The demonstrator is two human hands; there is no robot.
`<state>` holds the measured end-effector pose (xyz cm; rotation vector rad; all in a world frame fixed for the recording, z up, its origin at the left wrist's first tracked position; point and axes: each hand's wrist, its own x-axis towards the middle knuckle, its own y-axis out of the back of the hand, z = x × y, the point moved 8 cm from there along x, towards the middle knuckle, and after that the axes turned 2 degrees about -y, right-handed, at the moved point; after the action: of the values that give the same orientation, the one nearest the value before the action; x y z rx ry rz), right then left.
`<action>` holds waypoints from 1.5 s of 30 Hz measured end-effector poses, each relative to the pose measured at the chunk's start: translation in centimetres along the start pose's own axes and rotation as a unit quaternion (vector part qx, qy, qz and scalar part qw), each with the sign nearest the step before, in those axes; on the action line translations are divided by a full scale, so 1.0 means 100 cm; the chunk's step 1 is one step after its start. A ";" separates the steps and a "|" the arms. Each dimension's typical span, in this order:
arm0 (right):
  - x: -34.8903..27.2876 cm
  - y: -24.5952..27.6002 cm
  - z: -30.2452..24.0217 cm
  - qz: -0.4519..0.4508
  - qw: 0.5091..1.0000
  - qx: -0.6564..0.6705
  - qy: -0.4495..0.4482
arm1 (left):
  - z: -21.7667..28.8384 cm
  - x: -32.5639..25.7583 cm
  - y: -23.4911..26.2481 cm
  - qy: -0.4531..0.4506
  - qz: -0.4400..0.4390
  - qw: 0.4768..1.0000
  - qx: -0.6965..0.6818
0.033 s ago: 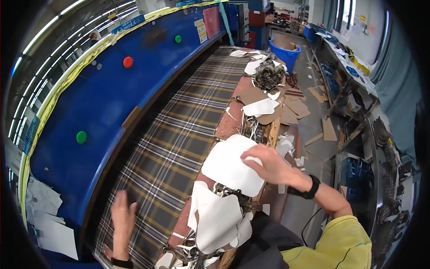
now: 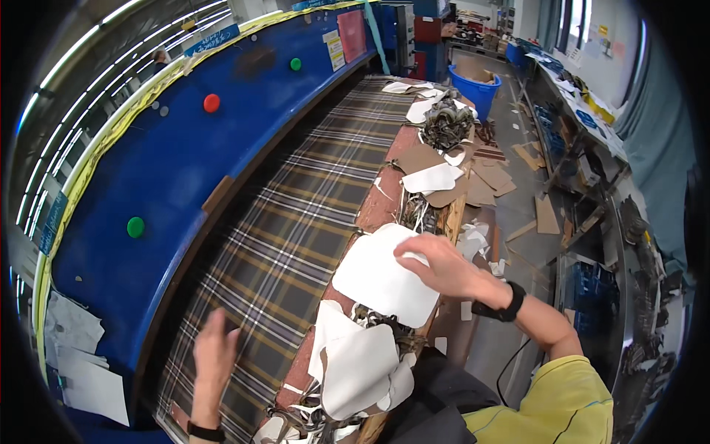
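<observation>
My left hand (image 2: 214,349) is over the near left of a dark plaid fabric (image 2: 277,251), fingers stretched out, holding nothing. Fabric shows between its thumb and fingers. Over the upper right part of a white sheet piece with rounded corners (image 2: 377,277) is my right hand (image 2: 444,266). Its fingers are bent and parted, with white showing in the gap; whether the fingertips press on the piece is hard to see. More white pieces (image 2: 359,370) lie overlapping nearer to me, among dark fabric scraps.
A blue panel (image 2: 177,155) with red and green knobs runs along the far side of the fabric. Brown board pieces (image 2: 418,160) and a bundle of scraps (image 2: 447,122) lie farther along the red ledge (image 2: 377,196). A blue bin (image 2: 475,92) stands beyond; shelving lines the right side.
My left hand has shifted slightly right and up over the fabric. My right hand has moved only a little, and the white pieces look nearly unchanged.
</observation>
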<state>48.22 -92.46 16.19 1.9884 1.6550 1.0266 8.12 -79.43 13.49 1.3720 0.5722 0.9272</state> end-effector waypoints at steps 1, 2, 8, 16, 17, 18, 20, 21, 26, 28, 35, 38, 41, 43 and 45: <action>0.016 -0.001 0.009 -0.029 0.998 0.043 -0.029 | 0.042 0.015 -0.001 -0.020 -0.010 1.000 -0.017; 0.032 -0.006 0.019 -0.062 0.993 0.086 -0.057 | 0.078 0.030 -0.006 -0.037 -0.021 0.998 -0.035; 0.106 -0.054 0.101 -0.188 0.956 0.187 -0.126 | 0.206 0.111 -0.067 -0.156 0.024 0.985 0.075; 0.124 -0.093 0.109 -0.273 0.840 0.371 -0.288 | 0.206 0.122 -0.088 -0.143 0.016 0.980 0.135; 0.125 -0.091 0.109 -0.306 0.830 0.364 -0.292 | 0.203 0.125 -0.083 -0.124 0.018 0.989 0.079; 0.127 -0.091 0.113 -0.301 0.831 0.365 -0.292 | 0.202 0.128 -0.083 -0.117 -0.013 0.990 0.071; 0.127 -0.097 0.123 -0.283 0.833 0.371 -0.296 | 0.202 0.136 -0.087 -0.112 -0.079 0.989 0.057; 0.129 -0.095 0.125 -0.274 0.840 0.372 -0.284 | 0.210 0.142 -0.081 -0.145 -0.036 0.988 0.043; 0.129 -0.098 0.087 -0.306 0.883 0.316 -0.162 | 0.189 0.128 -0.082 -0.094 -0.072 0.990 0.079; 0.117 -0.072 0.084 -0.310 0.879 0.339 -0.125 | 0.195 0.134 -0.083 -0.108 -0.084 0.988 0.070; 0.071 0.011 0.095 -0.317 0.915 0.248 0.017 | 0.210 0.145 -0.066 -0.005 -0.235 0.972 -0.012; 0.104 0.062 0.125 -0.340 0.912 0.228 -0.007 | 0.196 0.166 -0.066 -0.001 -0.173 0.983 -0.069; 0.186 0.126 0.179 -0.250 0.964 0.084 0.004 | 0.163 0.207 -0.077 -0.041 -0.067 0.990 -0.115; 0.240 0.151 0.217 -0.249 0.966 0.030 -0.064 | 0.140 0.243 -0.096 0.074 -0.115 0.986 -0.096; 0.294 0.146 0.254 -0.265 0.963 -0.007 -0.047 | 0.136 0.285 -0.107 0.153 -0.123 0.975 -0.099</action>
<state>78.17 -63.72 17.82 1.4275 1.9604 0.7252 36.99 -63.15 9.86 0.9601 0.8415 0.9699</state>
